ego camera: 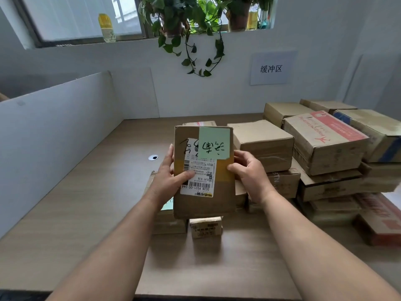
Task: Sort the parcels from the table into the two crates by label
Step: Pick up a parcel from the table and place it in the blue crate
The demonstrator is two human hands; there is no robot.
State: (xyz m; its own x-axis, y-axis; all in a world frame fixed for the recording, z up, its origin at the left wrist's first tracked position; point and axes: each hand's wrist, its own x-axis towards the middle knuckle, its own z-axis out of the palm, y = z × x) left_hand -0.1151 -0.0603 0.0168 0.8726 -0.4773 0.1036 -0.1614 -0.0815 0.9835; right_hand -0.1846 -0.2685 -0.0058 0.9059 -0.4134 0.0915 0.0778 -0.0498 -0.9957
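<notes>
Head view. Parcel (pixel 204 170): flat brown carton, held upright above worktop (pixel 86 192) centre, face toward camera. White shipping label (pixel 198 177) and green sticky note (pixel 214 142) with handwriting on face, both upside down. Left hand (pixel 168 177): grip clamped on parcel's left edge, thumb across shipping label. Right hand (pixel 249 172): grip clamped on parcel's right edge, thumb on front. Small carton (pixel 205 226): on worktop just below held parcel. Stacked cartons (pixel 325 153): along worktop's right side. White sign (pixel 271 68): on wall behind. Crates: not visible.
</notes>
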